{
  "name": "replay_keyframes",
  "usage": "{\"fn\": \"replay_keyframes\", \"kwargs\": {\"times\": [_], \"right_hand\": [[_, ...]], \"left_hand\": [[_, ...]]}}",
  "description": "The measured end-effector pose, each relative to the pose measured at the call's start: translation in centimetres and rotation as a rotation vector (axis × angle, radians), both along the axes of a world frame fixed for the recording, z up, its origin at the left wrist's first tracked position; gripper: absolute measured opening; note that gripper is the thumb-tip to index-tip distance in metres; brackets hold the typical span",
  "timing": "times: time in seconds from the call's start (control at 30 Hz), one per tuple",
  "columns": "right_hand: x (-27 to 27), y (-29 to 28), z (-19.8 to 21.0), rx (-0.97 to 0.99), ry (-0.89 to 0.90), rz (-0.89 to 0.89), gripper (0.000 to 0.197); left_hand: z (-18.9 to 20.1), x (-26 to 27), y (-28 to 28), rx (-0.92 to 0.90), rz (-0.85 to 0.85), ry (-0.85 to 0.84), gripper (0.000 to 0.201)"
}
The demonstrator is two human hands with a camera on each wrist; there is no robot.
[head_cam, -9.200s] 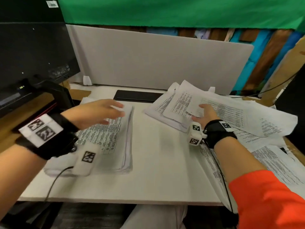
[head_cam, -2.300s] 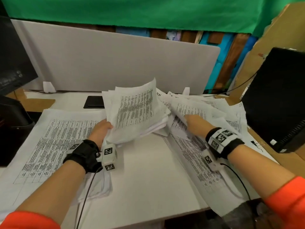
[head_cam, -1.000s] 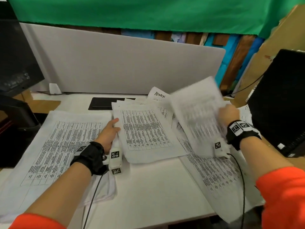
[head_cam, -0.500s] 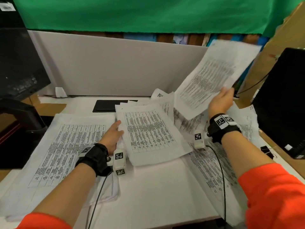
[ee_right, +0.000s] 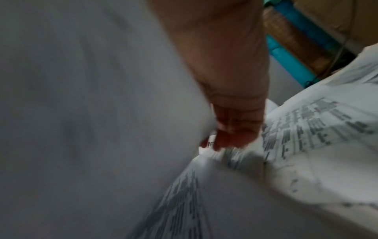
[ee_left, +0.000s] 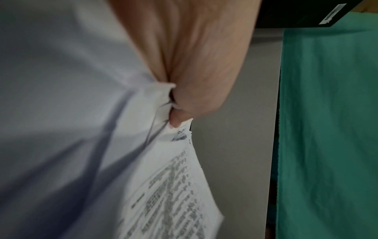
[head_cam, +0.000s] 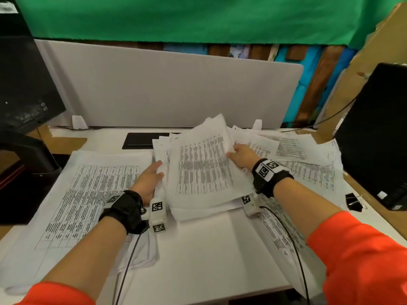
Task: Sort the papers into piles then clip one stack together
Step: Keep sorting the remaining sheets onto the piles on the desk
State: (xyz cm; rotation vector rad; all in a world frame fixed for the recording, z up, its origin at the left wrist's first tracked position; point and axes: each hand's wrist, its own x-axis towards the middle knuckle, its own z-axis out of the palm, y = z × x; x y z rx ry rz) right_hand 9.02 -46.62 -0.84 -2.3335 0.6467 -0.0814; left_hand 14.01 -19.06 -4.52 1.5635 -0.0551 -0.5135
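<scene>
A middle stack of printed papers [head_cam: 202, 172] lies on the white desk [head_cam: 209, 256]. My left hand [head_cam: 149, 179] grips its left edge; in the left wrist view the thumb and fingers [ee_left: 184, 97] pinch the sheets [ee_left: 175, 186]. My right hand [head_cam: 241, 156] holds a printed sheet by its right edge, laid on top of that stack. The right wrist view is blurred, with curled fingers [ee_right: 231, 129] at a paper edge. A pile of large table printouts [head_cam: 88, 194] lies to the left. Loose papers [head_cam: 308, 161] spread to the right.
A black binder clip [head_cam: 353, 202] lies at the desk's right edge, beside a black box [head_cam: 378, 137]. A dark monitor [head_cam: 24, 89] stands on the left. A black pad [head_cam: 143, 139] lies in front of the grey partition [head_cam: 167, 91].
My right hand brought the raised sheet down and leftward onto the middle stack. My left hand stayed at the stack's left edge.
</scene>
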Motion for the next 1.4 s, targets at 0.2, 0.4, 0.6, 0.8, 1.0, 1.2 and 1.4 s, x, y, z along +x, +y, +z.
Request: {"fn": "replay_keyframes", "kwargs": {"times": [0.2, 0.4, 0.6, 0.8, 1.0, 1.2, 1.4], "right_hand": [[0.2, 2.0, -0.4, -0.086, 0.297, 0.097, 0.045], [0.7, 0.1, -0.8, 0.09, 0.027, -0.219, 0.015], [1.0, 1.2, -2.1, 0.116, 0.121, -0.2, 0.014], [-0.4, 1.9, -0.9, 0.229, 0.108, -0.109, 0.055], [-3.5, -0.3, -0.5, 0.846, -0.211, -0.173, 0.057], [-5.8, 0.0, 5.9, 0.917, -0.644, -0.043, 0.053], [-9.7, 1.6, 12.2, 0.603, -0.711, 0.151, 0.042]], "left_hand": [[0.5, -0.4, -0.1, -0.061, 0.004, 0.028, 0.053], [0.2, -0.1, -0.2, -0.199, 0.039, 0.086, 0.061], [0.4, 0.1, -0.6, -0.19, -0.017, 0.191, 0.038], [2.2, 0.0, -1.5, 0.026, -0.035, 0.136, 0.039], [4.1, 0.0, -1.5, -0.129, -0.072, 0.039, 0.04], [8.9, -1.5, -1.5, -0.203, -0.13, -0.314, 0.045], [15.0, -2.3, -1.6, -0.241, -0.117, -0.632, 0.059]]}}
